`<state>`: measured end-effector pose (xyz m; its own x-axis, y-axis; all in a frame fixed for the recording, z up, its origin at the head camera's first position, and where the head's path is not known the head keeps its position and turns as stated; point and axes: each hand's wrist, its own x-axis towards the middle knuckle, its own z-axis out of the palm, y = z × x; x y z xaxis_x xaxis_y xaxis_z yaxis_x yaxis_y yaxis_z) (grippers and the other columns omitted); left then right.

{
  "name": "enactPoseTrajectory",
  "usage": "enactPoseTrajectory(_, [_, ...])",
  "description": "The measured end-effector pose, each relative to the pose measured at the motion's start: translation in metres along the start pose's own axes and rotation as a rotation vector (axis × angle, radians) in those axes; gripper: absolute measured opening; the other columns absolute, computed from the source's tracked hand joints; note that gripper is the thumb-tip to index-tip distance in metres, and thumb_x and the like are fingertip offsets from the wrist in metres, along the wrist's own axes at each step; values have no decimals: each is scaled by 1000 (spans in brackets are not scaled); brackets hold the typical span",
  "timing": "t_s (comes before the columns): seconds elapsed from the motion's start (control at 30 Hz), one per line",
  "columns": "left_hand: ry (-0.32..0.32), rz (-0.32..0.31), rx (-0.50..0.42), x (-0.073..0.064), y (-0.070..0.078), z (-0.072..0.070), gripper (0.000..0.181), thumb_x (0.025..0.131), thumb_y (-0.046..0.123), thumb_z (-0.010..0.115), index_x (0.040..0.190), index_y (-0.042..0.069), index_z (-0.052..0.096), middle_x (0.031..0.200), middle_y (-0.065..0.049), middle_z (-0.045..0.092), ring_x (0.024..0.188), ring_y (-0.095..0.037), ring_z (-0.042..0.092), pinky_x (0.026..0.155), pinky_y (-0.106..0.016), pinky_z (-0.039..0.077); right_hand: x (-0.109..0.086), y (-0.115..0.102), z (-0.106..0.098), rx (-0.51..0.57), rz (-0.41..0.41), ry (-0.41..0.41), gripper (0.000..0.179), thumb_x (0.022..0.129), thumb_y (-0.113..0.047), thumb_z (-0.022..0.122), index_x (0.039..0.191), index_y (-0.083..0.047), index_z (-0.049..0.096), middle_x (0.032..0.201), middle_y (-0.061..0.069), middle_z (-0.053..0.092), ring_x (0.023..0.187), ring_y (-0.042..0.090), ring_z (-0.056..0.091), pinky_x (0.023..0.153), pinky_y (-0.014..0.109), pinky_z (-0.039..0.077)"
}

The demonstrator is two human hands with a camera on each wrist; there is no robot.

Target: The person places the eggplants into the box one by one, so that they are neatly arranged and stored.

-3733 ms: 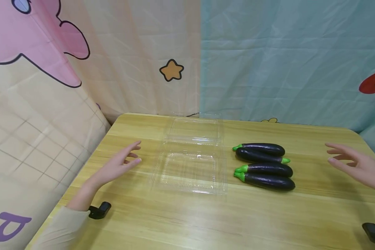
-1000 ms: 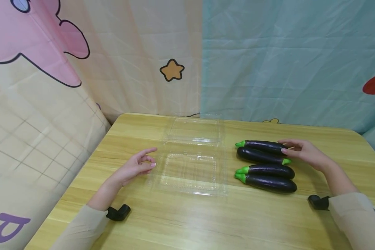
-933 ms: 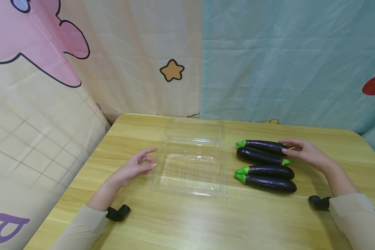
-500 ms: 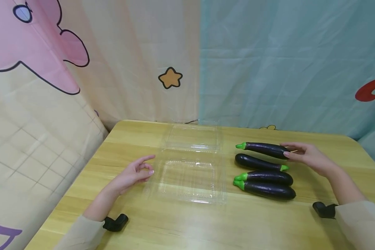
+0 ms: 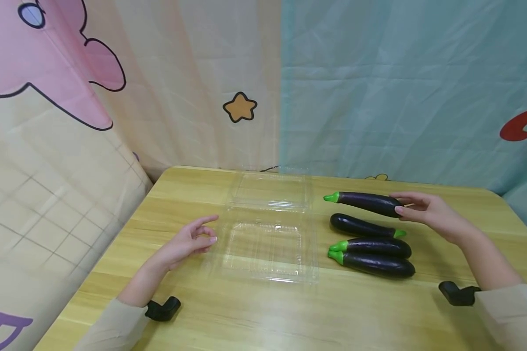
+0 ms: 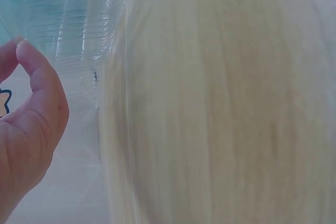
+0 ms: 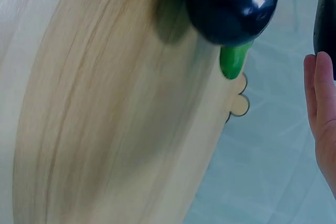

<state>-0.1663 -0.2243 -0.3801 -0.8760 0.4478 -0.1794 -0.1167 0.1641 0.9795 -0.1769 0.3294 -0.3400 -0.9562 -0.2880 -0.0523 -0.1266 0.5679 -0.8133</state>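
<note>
Nearest my camera, two pale sleeves (image 5: 111,324) come in over the table (image 5: 263,317), a black mount (image 5: 163,309) at each cuff; a little farther on, I see two eggplants (image 5: 377,264) side by side on the right, stems to the left; the third eggplant (image 5: 364,226) lies just beyond them, turned the other way, stem to the right.

The open box (image 5: 268,243) sits between the hands; the left hand (image 5: 186,243) is just off its left side, forefinger out straight, thumb apart from it; the clear plastic is faint there, so I can't say whether a fingertip touches the rim.

Beyond, the right hand (image 5: 435,214) pinches the held eggplant (image 5: 373,203) by its blunt end, thumb on the near side, fingers on the far; the long axis runs left from that hand, roughly across the table, stem pointing left; the box base is left of it and nearer me, so the left hand is well apart, across the box.

Farther back lies the lid (image 5: 272,187); behind everything, the curtain (image 5: 347,97).
</note>
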Motion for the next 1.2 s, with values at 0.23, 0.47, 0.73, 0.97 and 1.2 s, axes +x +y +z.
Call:
enactPoseTrajectory(0.23, [4,-7,11,0,-1,-1,69,92,9,59,146,-1,19,101,-6,49,77,-11,52,71,-23,49,0,-13,9,15,-6,-2,51,97,-23,52,139,0,38,135,22,39,93,2,61,79,18,47])
enactPoseTrajectory(0.47, [4,-13,14,0,-2,-1,69,92,10,59,146,0,19,101,-7,49,78,-12,52,72,-24,49,2,-23,19,67,-25,-7,48,96,-19,54,138,0,40,127,4,46,94,2,60,80,25,50])
enactPoseTrajectory(0.73, [3,-11,2,1,-3,0,68,92,8,58,146,0,19,101,-6,49,77,-12,53,71,-23,49,7,-40,38,92,-33,-15,50,95,-23,55,137,1,42,133,17,43,96,2,59,81,27,50])
enactPoseTrajectory(0.97, [5,-6,-6,3,-2,0,67,92,6,57,146,0,19,101,-6,49,78,-13,53,71,-23,49,15,-48,53,124,-39,-29,51,94,-24,58,136,1,43,133,18,44,95,4,60,83,32,51])
enactPoseTrajectory(1.2, [5,-12,-12,2,0,0,68,91,5,58,147,0,18,101,-5,50,79,-12,54,72,-23,49,21,-57,68,125,-48,-59,49,93,-22,59,135,0,46,129,21,48,98,10,60,83,31,50])
